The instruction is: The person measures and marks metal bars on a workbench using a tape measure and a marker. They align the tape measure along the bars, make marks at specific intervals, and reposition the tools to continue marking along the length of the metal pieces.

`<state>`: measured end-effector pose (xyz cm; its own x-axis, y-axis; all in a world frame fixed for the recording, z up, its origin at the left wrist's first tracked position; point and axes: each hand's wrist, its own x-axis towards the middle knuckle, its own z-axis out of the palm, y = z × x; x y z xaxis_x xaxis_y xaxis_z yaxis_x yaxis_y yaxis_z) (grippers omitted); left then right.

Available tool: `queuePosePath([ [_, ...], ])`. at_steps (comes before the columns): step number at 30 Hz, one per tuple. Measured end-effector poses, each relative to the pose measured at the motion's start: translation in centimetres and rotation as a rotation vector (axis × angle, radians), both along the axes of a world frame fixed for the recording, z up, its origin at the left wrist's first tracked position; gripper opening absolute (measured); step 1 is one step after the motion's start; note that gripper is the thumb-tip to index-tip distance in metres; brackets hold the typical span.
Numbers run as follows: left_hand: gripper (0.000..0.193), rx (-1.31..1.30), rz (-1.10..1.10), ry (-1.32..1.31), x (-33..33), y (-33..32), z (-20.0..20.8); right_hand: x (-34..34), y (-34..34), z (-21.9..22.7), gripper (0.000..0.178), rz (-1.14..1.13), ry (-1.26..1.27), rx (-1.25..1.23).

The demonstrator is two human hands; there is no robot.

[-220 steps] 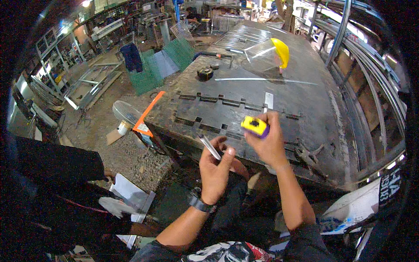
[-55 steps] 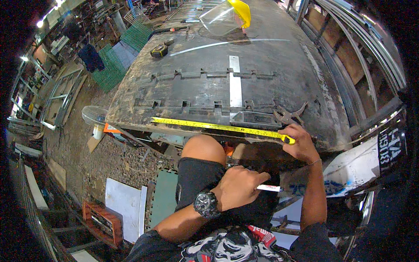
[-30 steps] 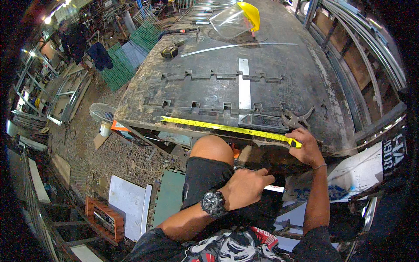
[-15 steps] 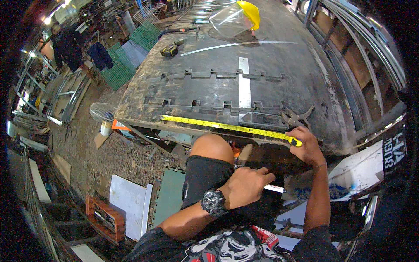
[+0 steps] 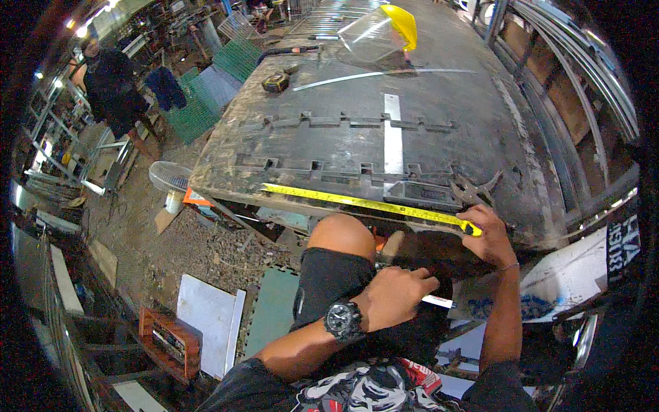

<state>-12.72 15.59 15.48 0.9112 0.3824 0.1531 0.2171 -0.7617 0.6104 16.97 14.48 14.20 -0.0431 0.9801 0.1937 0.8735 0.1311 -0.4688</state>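
My right hand is closed round the yellow case of a tape measure at the near right of the dark metal table. Its yellow blade is drawn out leftward along the table's near edge. Lower down, above my lap, my left hand is closed on a white marker, whose end sticks out to the right of the fingers. Just beyond the right hand lie metal locking pliers. Two notched metal strips lie across the table beyond the blade, with a flat silver bar running between them.
Farther back are a second tape measure, a thin metal strip and a yellow face shield. A fan stands on the floor left of the table. A person stands at the far left. Metal bars line the right side.
The whole view has shifted slightly, so the table and hands appear a little farther right. Both hands keep their holds. The person at the far left shows more fully.
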Motion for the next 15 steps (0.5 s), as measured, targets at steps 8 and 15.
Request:
queuePosePath([
  [8, 0.043, -0.003, 0.005, -0.007, -0.14, -0.02, -0.14, -0.25, 0.1, -0.11, 0.043, -0.036, 0.049, -0.01],
  [15, 0.038, 0.019, -0.004, -0.033, -0.27, 0.09, -0.02, -0.45, 0.02, -0.07, 0.043, -0.04, 0.087, -0.028],
])
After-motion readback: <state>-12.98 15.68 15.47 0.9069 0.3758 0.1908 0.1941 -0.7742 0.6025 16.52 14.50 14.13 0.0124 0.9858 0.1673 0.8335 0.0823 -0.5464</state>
